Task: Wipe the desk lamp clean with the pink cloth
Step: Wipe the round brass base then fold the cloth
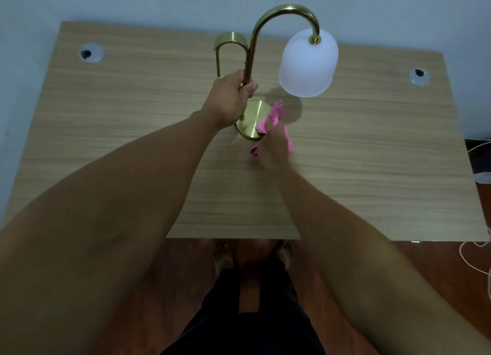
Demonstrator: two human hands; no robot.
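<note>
The person's 2 arms are bare from the upper arm down to the left hand and right hand, with no sleeves, watch, rings or bracelets showing. Loose black fabric trousers cover both legs, the 2 legs parted by a narrow gap. Below the hems the 2 bare feet wear no shoes or socks.
</note>
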